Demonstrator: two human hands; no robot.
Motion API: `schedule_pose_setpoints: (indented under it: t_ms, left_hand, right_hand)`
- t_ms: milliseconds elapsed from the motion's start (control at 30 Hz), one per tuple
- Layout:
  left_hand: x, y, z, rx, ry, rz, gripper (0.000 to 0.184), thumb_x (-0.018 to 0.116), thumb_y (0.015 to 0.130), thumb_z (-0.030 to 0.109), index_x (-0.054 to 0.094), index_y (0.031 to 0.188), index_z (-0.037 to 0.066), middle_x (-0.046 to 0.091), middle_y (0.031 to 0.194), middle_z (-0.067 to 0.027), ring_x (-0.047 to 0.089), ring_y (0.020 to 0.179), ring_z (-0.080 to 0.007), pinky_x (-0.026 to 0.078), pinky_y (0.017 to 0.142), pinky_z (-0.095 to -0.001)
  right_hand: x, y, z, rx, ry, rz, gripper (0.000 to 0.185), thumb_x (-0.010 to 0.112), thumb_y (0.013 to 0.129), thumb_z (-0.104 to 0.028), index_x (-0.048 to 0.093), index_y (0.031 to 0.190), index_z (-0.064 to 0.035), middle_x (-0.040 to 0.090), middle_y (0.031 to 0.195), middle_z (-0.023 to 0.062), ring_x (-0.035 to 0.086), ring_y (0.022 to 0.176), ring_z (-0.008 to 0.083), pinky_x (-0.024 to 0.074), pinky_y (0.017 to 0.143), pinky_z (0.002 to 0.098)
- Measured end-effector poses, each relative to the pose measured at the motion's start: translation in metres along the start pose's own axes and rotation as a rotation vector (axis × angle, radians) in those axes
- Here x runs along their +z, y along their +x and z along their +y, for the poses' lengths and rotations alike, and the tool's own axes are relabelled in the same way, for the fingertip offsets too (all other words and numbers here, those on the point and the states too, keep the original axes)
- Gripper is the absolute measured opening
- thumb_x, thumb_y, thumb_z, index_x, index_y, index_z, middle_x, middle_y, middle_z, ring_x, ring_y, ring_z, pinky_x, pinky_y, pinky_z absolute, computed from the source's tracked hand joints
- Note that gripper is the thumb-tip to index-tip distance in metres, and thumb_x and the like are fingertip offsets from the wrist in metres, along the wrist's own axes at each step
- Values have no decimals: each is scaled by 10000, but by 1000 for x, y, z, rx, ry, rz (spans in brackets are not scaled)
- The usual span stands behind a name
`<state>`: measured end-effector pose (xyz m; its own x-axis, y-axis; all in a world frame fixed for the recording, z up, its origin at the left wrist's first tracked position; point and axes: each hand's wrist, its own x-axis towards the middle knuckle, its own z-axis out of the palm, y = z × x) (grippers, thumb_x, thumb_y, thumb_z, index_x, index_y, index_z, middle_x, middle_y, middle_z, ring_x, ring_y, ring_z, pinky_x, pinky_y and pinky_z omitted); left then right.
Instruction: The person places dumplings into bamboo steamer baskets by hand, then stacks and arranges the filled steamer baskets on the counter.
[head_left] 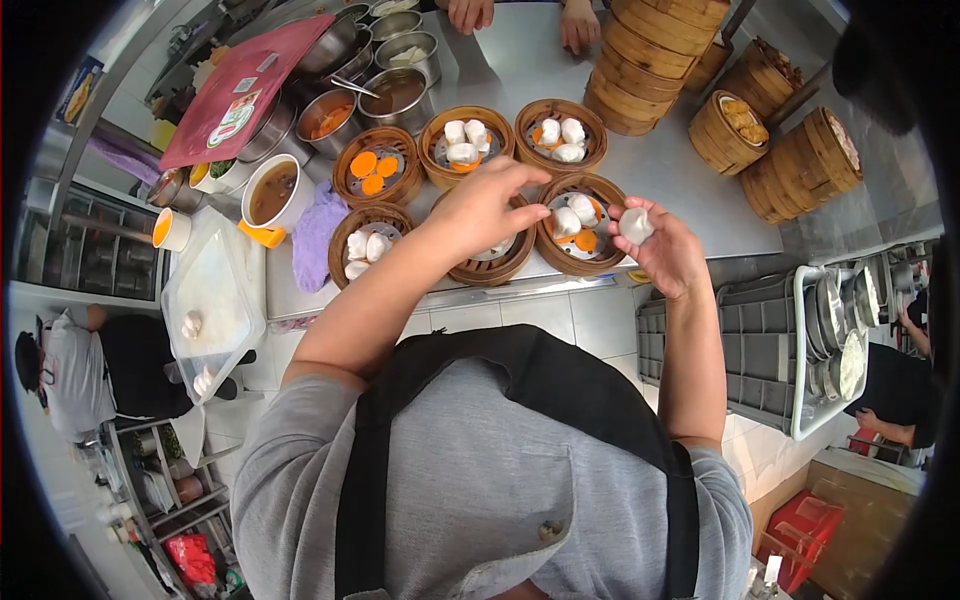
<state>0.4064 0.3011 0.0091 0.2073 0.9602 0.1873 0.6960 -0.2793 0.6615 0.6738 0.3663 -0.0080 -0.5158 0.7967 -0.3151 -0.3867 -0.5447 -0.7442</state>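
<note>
My right hand [672,252] pinches a pale white dumpling [635,227] in its fingers, just right of a round bamboo steamer [580,268]. White dumplings [566,221] and orange carrot slices [586,240] lie in that steamer. My left hand [488,208] reaches over from the left, thumb and fingers apart with nothing between them. Beneath it is another bamboo steamer [495,274], its contents mostly hidden. The left-hand steamer [345,215] and two back steamers [425,150] [600,150] hold white dumplings. In the back-left steamer [410,185] only carrot slices [373,185] show.
Tall stacked steamers [640,75] stand at back right. Metal pots [395,100], a bowl of brown liquid [272,192], a purple cloth [320,235] and a plastic tray [215,330] are leftward. Another person's hands [578,25] rest across the table. Grey crates [760,330] stand right.
</note>
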Motion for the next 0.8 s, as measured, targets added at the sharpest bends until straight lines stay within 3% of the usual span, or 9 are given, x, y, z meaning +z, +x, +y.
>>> schedule_pose_setpoints:
  t_ms: [133, 200, 267, 333, 400, 500, 633, 667, 800]
  left_hand:
    - [-16, -34, -7, 8, -54, 146, 340, 691, 835, 170, 615, 1148, 64, 592, 1039, -79, 597, 883, -184, 488, 779, -307]
    - [-25, -50, -7, -106, -116, 184, 319, 687, 837, 152, 623, 1136, 62, 601, 1007, -57, 594, 874, -148, 475, 728, -269]
    - [-32, -64, -8, -134, -108, 213, 299, 680, 842, 135, 628, 1126, 58, 606, 985, -47, 585, 852, -121, 461, 699, -243]
    - [-38, -75, -11, -147, -170, 264, 294, 680, 841, 127, 632, 1121, 53, 608, 963, -49, 579, 837, -123, 458, 702, -243]
    - [-44, -84, -9, -150, -180, 302, 281, 678, 839, 119, 639, 1108, 49, 612, 979, -58, 586, 835, -130, 457, 706, -245]
    - [-52, -93, -14, -180, -93, 281, 250, 660, 859, 139, 637, 1092, 50, 603, 960, -100, 617, 852, -195, 498, 750, -302]
    - [-59, -110, -26, -155, -67, 315, 247, 665, 847, 133, 640, 1079, 51, 616, 968, -105, 616, 872, -225, 495, 765, -322]
    - [-63, -115, -29, -125, -28, 337, 243, 665, 846, 114, 644, 1080, 53, 622, 977, -84, 601, 868, -194, 479, 751, -295]
    - [-86, -149, -36, -127, 47, 409, 238, 667, 847, 101, 649, 1081, 60, 624, 979, -61, 586, 863, -166, 466, 745, -270]
  right_hand:
    - [0, 3, 17, -95, -259, 43, 204, 580, 872, -77, 531, 1062, -21, 586, 999, 119, 581, 844, 203, 492, 749, 317]
    - [-8, 11, 29, -226, -694, 56, 237, 655, 824, -2, 529, 1023, -34, 578, 1044, 91, 571, 859, 153, 485, 766, 302]
    - [-7, 14, 44, -284, -728, 67, 249, 683, 780, 22, 525, 963, -36, 563, 1038, 93, 570, 845, 170, 478, 752, 285]
    - [1, 13, 53, -763, -1341, 133, 272, 692, 732, 45, 512, 921, -34, 538, 1008, 114, 563, 866, 231, 475, 745, 309]
    - [11, 11, 59, -731, -1366, 158, 293, 688, 697, 72, 483, 879, -29, 508, 1014, 161, 532, 947, 343, 466, 807, 366]
    - [13, 16, 69, -886, -1433, 136, 332, 704, 674, 79, 451, 863, -23, 498, 1050, 182, 527, 978, 383, 457, 850, 400]
    - [15, 17, 68, -815, -1447, 157, 378, 727, 658, 64, 438, 884, -23, 495, 1058, 196, 512, 998, 389, 441, 876, 402]
    - [15, 16, 68, -744, -1426, 191, 414, 734, 652, 58, 440, 931, -27, 495, 1100, 208, 503, 1032, 393, 431, 904, 388]
    - [11, 19, 69, -857, -1519, 194, 435, 715, 647, 69, 436, 964, -38, 483, 1193, 236, 478, 1117, 406, 407, 958, 403]
